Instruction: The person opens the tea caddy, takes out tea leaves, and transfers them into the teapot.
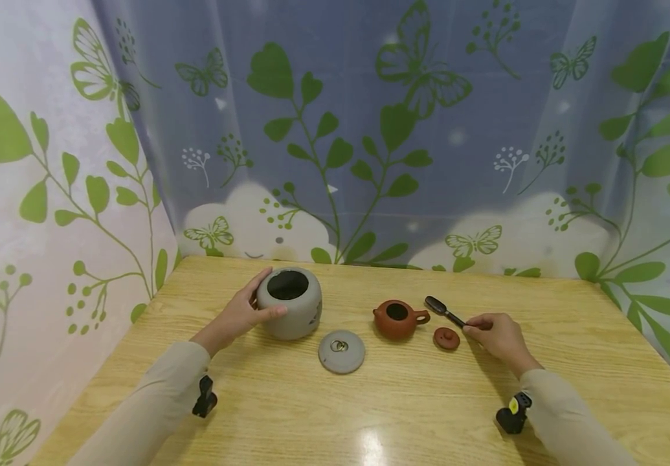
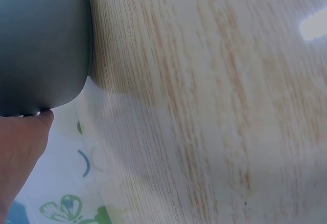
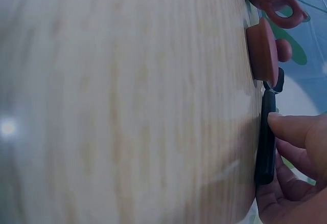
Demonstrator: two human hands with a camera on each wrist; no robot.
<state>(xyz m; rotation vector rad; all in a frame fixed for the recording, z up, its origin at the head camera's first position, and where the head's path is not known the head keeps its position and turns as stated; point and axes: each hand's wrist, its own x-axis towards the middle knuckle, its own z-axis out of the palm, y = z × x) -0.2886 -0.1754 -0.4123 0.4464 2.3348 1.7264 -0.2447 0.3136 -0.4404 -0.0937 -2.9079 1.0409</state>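
My left hand grips the left side of a round grey jar, thumb across its front and fingers around the back. The jar stands uncovered, its dark mouth tilted toward me; its smooth wall fills a corner of the left wrist view. My right hand pinches the handle end of a black tea scoop at the right. In the right wrist view the thumb lies on the scoop's handle, low over the table. Between the hands sits a reddish-brown clay teapot, open on top.
A grey round lid with metal rings on top lies in front of the jar. The small clay teapot lid lies between the teapot and my right hand. A patterned curtain hangs behind the wooden table.
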